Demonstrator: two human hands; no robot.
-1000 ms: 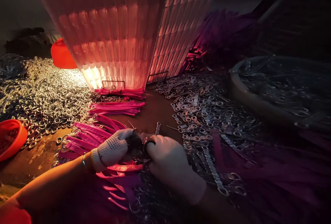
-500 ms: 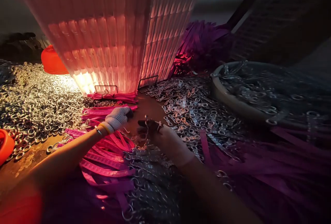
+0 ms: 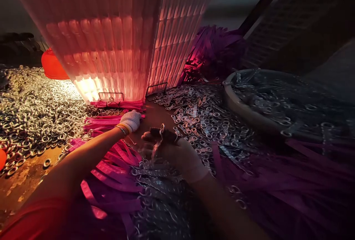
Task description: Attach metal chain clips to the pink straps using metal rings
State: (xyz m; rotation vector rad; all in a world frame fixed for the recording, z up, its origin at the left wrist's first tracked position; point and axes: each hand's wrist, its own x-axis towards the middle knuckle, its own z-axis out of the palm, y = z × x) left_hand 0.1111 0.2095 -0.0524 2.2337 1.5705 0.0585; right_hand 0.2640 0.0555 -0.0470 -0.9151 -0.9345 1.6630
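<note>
My left hand, in a white knit glove, is curled over the far ends of the pink straps. Its fingertips are hidden, and what they hold cannot be made out. My right hand, whose glove is dark at the fingers and pale at the wrist, is closed on a short metal chain with a ring on top; some of its fingers are blurred. Below both hands, more pink straps lie fanned out. Beside them spread metal chains with ring ends.
A ribbed plastic panel stands ahead. A glowing red lamp lights loose metal rings at left. Linked metal pieces lie at right, near a wide tub. Purple straps fill the lower right; another bundle stands behind.
My left hand has turned slightly, so its dark fingertips no longer show. My right hand has tilted, and the chain's ring stands farther right. The view has shifted a little.
</note>
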